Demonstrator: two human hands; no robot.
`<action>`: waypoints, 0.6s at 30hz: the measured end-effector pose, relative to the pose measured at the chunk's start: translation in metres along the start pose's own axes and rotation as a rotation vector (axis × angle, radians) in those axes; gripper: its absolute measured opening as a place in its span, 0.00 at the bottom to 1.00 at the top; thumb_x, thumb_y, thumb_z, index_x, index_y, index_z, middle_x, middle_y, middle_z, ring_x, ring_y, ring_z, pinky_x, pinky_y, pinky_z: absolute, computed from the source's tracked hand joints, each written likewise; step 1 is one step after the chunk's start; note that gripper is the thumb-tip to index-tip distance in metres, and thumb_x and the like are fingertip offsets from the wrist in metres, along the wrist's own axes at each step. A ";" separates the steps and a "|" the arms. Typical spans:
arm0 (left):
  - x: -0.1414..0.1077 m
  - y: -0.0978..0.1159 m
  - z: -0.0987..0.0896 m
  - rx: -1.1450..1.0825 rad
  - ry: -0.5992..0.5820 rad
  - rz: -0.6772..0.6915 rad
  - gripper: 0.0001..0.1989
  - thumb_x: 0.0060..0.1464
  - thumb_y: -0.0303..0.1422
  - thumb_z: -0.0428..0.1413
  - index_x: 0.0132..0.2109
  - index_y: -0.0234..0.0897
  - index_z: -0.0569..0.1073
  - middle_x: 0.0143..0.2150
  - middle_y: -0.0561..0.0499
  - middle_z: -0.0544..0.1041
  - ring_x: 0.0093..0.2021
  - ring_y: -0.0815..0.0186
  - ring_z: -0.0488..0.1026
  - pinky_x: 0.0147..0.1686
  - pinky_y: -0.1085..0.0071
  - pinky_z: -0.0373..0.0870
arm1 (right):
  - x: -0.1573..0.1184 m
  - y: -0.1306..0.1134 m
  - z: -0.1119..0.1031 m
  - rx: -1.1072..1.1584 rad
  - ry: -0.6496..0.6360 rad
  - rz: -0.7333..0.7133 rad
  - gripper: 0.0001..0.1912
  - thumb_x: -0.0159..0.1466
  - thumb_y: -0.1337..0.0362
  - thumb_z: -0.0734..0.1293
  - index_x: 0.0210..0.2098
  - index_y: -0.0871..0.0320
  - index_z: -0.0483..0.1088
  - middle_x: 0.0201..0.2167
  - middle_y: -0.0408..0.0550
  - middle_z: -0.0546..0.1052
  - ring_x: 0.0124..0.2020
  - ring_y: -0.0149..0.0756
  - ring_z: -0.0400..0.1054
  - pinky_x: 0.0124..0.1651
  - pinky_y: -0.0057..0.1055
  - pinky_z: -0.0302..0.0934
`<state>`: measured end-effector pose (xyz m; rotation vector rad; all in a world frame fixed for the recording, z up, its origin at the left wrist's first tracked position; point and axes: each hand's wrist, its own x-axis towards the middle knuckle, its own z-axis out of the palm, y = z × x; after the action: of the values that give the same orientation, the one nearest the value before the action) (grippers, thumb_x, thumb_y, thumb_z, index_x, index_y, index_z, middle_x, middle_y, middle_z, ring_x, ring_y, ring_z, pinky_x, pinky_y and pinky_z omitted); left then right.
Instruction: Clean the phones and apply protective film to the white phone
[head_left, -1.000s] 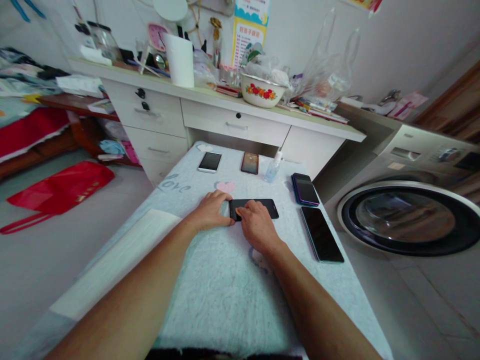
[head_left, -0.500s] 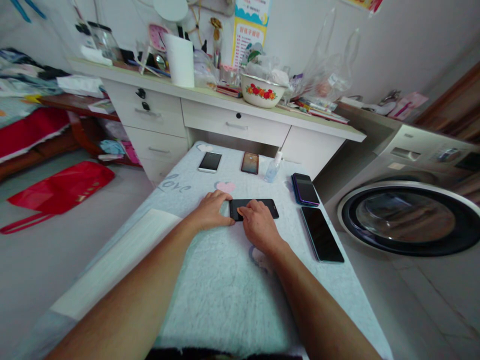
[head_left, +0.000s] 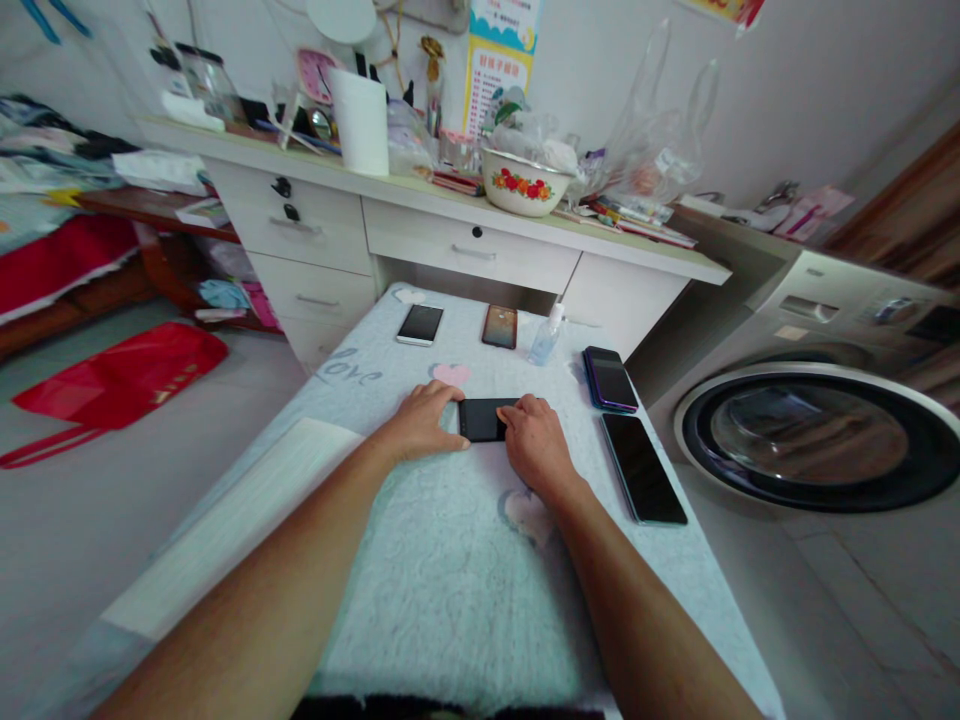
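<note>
A black smartphone (head_left: 481, 420) lies flat and crosswise on the cloth-covered table, screen up. My left hand (head_left: 424, 422) holds its left end, thumb at the near edge and fingers at the far edge. My right hand (head_left: 534, 440) is closed, with bent fingertips pressed onto the screen and covering the phone's right part. Whatever those fingers pinch, if anything, is hidden. Beyond the phone stands a clear spray bottle (head_left: 546, 338) with a white cap.
Other phones lie around: a white-edged phone (head_left: 420, 324), a brown-toned phone (head_left: 500, 326), stacked phones (head_left: 611, 378) and a large dark phone (head_left: 643, 468) at the right edge. A white strip (head_left: 240, 525) lies left. A desk (head_left: 472, 235) and washing machine (head_left: 795, 330) border the table.
My right hand has slid to the right across the phone's screen, uncovering more of its left part. My left hand and the phone have stayed in place.
</note>
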<state>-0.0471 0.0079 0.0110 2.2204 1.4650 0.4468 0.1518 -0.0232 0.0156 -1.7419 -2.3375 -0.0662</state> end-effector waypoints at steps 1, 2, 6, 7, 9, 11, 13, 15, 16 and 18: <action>0.000 0.000 0.000 -0.001 0.000 0.000 0.30 0.39 0.40 0.62 0.51 0.39 0.67 0.52 0.45 0.67 0.54 0.52 0.63 0.54 0.59 0.61 | 0.000 0.000 0.000 -0.004 0.003 0.003 0.16 0.68 0.67 0.55 0.43 0.56 0.75 0.39 0.53 0.71 0.41 0.40 0.61 0.43 0.34 0.52; 0.000 0.000 0.000 -0.001 0.002 0.002 0.30 0.39 0.40 0.62 0.51 0.39 0.67 0.52 0.46 0.67 0.54 0.52 0.63 0.53 0.59 0.61 | 0.000 0.000 0.001 -0.005 0.009 0.003 0.16 0.68 0.67 0.55 0.43 0.56 0.75 0.39 0.53 0.70 0.41 0.41 0.61 0.43 0.34 0.52; 0.000 -0.001 0.001 0.002 0.014 0.017 0.30 0.38 0.40 0.62 0.51 0.40 0.67 0.52 0.46 0.68 0.53 0.52 0.64 0.53 0.60 0.61 | 0.000 -0.003 0.003 0.012 0.022 -0.008 0.17 0.69 0.66 0.54 0.40 0.57 0.75 0.38 0.52 0.70 0.41 0.40 0.60 0.43 0.34 0.51; 0.001 -0.002 0.002 0.004 0.017 0.019 0.30 0.38 0.40 0.62 0.51 0.40 0.67 0.52 0.46 0.67 0.53 0.52 0.64 0.53 0.60 0.61 | 0.000 -0.004 0.003 0.018 0.023 -0.013 0.17 0.69 0.66 0.54 0.40 0.57 0.75 0.38 0.52 0.70 0.41 0.40 0.60 0.43 0.34 0.51; 0.001 -0.003 0.003 0.007 0.023 0.020 0.30 0.38 0.41 0.62 0.51 0.41 0.67 0.52 0.47 0.67 0.53 0.52 0.64 0.53 0.60 0.61 | 0.000 -0.006 0.005 0.032 0.024 -0.028 0.17 0.69 0.65 0.54 0.40 0.57 0.74 0.38 0.52 0.70 0.40 0.39 0.60 0.43 0.33 0.50; 0.002 -0.004 0.004 0.009 0.026 0.021 0.30 0.38 0.40 0.62 0.50 0.41 0.67 0.52 0.47 0.67 0.53 0.53 0.64 0.53 0.60 0.61 | 0.000 -0.009 0.006 0.043 0.026 -0.043 0.17 0.69 0.65 0.54 0.41 0.57 0.74 0.38 0.51 0.70 0.40 0.39 0.60 0.42 0.33 0.50; 0.002 -0.004 0.004 0.009 0.026 0.022 0.29 0.38 0.41 0.62 0.50 0.42 0.67 0.52 0.48 0.67 0.53 0.53 0.64 0.53 0.60 0.61 | 0.000 -0.012 0.006 0.058 0.022 -0.064 0.16 0.69 0.66 0.55 0.43 0.56 0.74 0.38 0.51 0.70 0.40 0.39 0.59 0.42 0.33 0.50; 0.001 -0.003 0.003 0.009 0.023 0.020 0.29 0.38 0.41 0.62 0.50 0.42 0.67 0.52 0.48 0.67 0.53 0.53 0.64 0.52 0.60 0.61 | 0.000 -0.015 0.006 0.076 0.015 -0.084 0.16 0.69 0.66 0.55 0.43 0.56 0.74 0.38 0.50 0.70 0.40 0.39 0.59 0.42 0.33 0.49; 0.001 -0.003 0.003 0.009 0.022 0.019 0.29 0.38 0.41 0.62 0.50 0.42 0.67 0.52 0.48 0.67 0.52 0.53 0.64 0.52 0.60 0.62 | 0.000 -0.017 0.006 0.085 0.010 -0.095 0.16 0.69 0.66 0.55 0.43 0.56 0.74 0.38 0.50 0.70 0.40 0.39 0.59 0.41 0.33 0.49; 0.001 -0.002 0.002 0.010 0.020 0.017 0.29 0.38 0.41 0.62 0.50 0.41 0.68 0.52 0.47 0.67 0.52 0.53 0.64 0.52 0.59 0.62 | -0.001 -0.019 0.005 0.098 0.005 -0.116 0.15 0.68 0.67 0.56 0.43 0.57 0.74 0.38 0.50 0.70 0.39 0.38 0.59 0.41 0.33 0.49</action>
<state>-0.0474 0.0094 0.0079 2.2442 1.4621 0.4698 0.1334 -0.0289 0.0127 -1.5582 -2.3939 0.0246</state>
